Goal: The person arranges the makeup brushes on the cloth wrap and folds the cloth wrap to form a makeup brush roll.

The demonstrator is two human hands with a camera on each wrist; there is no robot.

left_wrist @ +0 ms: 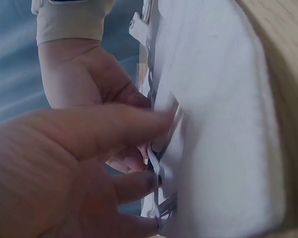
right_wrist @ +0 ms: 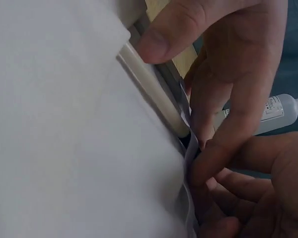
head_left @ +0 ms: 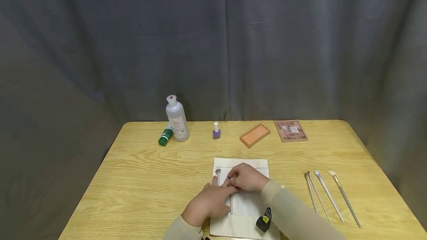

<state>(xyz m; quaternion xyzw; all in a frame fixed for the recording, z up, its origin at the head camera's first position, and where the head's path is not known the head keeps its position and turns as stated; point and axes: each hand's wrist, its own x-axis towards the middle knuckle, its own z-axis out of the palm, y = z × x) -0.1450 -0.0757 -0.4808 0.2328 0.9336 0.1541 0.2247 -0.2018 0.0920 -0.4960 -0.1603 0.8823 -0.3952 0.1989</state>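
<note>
A white fabric brush pouch [head_left: 223,227] lies at the front middle of the table, a makeup brush [head_left: 218,172] in its left part. My right hand [head_left: 248,177] pinches the head end of a second makeup brush [right_wrist: 156,94], whose pale handle runs down towards the pouch's front pocket. Its head is hidden by fingers. Over the pouch, my left hand [head_left: 211,200] has its fingers extended against a thin fabric strip [right_wrist: 187,168] near the brush. The left thumb [left_wrist: 156,119] is held above the handle, slightly blurred.
Several loose brushes [head_left: 328,195] lie on the right. Along the back are a clear bottle [head_left: 177,121], a green tube [head_left: 165,136], purple nail polish [head_left: 216,133], an orange case [head_left: 255,135] and an eyeshadow palette [head_left: 291,131]. A grey curtain hangs behind.
</note>
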